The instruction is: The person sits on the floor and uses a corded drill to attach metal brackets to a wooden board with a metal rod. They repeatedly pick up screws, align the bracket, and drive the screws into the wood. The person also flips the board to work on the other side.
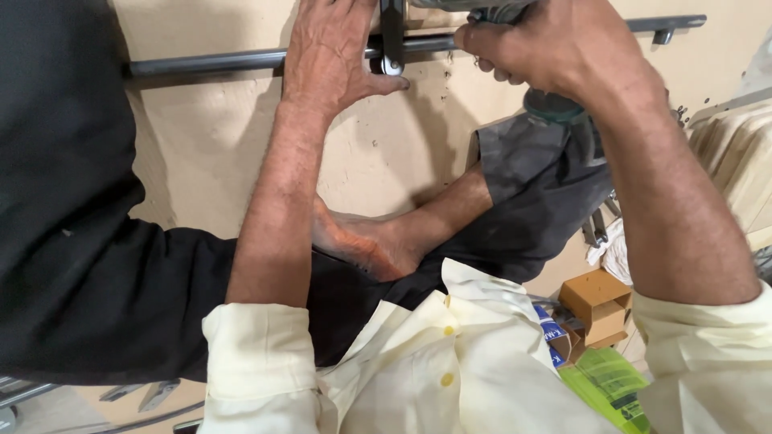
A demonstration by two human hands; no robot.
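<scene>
Nearest the camera lies the person's pale cream button-up shirt (pixel 450 362), its sleeves rolled back at both forearms. Just beyond it, a bare foot (pixel 366 241) in dark grey trousers (pixel 531 193) rests on the beige board surface (pixel 209 137), below the long dark metal rod (pixel 217 61) that runs across the board. To the right of the foot, well below the rod's right end, sit a small brown cardboard box (pixel 599 305) and a green printed packet (pixel 611 390); a pair of grey pliers (pixel 153 392) lies far below the rod's left end. The left hand (pixel 330 56) reaches up to the rod and lies flat against it, fingers (pixel 386 83) spread wide, the thumb stretched out just under a small dark metal bracket (pixel 392 36) that crosses the rod upright. The right hand (pixel 555 44) is just right of that bracket, above the rod, its fingers curled tight around the grey-green body of a power tool (pixel 490 10), most of which is cut off by the top edge. Farthest off, the rod's right end stands on a short bent foot (pixel 663 34) against the board.
</scene>
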